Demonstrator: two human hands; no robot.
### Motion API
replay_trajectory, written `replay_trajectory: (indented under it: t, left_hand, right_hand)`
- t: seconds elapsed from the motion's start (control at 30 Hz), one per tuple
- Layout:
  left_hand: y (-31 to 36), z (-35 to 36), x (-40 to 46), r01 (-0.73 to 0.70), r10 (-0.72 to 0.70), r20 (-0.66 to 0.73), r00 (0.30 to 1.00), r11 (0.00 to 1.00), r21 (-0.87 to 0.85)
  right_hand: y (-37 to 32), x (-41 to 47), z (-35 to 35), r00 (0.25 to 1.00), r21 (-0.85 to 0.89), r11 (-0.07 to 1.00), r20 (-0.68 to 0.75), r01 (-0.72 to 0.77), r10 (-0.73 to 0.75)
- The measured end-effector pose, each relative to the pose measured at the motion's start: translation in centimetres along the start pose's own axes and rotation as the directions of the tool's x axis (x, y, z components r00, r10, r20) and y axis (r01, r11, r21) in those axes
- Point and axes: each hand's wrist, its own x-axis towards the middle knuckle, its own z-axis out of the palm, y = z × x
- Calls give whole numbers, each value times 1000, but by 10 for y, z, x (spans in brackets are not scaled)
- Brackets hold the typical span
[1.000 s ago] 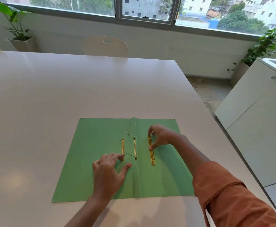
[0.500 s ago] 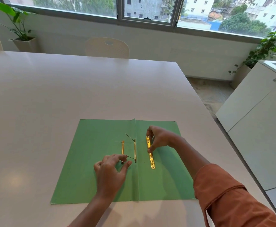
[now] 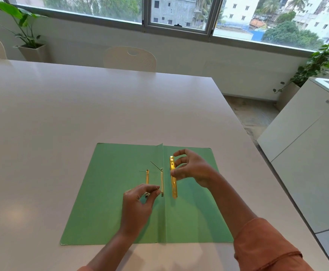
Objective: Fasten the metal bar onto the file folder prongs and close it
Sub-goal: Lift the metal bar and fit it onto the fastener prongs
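My right hand (image 3: 191, 169) pinches the metal bar (image 3: 173, 177), frame centre, over the open folder (image 3: 101, 202); left hand (image 3: 138, 202) pinches a prong (image 3: 156, 166). Line holes over prongs, lower level.

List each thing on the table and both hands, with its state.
Green paper file folder: open, flat on white table.
Gold metal bar: pinched by right hand, not fastened.
Thin prongs: raised.
Left hand: pinching near prong's end.
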Motion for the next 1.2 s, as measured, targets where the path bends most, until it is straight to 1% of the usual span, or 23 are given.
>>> replay_trajectory:
  t: [0.1,0.2,0.43,0.8,1.2]
  left_hand:
    - [-1,2,1,-3,3,2,1000,1000,-7]
    - [-2,3,2,-27,27,5,1000,1000,-6]
    - [-3,2,1,8,-7,36,999,1000,-16]
    - [-4,1,1,22,-18,50,999,997,-69]
    - [-6,2,2,13,-12,44,999,1000,-25]
  right_hand:
    - [-4,-6,10,999,148,989,38,-8,2]
    - [-6,-9,26,997,185,983,74,-15,1]
    - [-10,-8,47,999,186,982,52,-17,8]
    - [-14,-6,49,999,173,985,45,17,-25]
    - [-15,-9,47,998,167,985,40,33,-40]
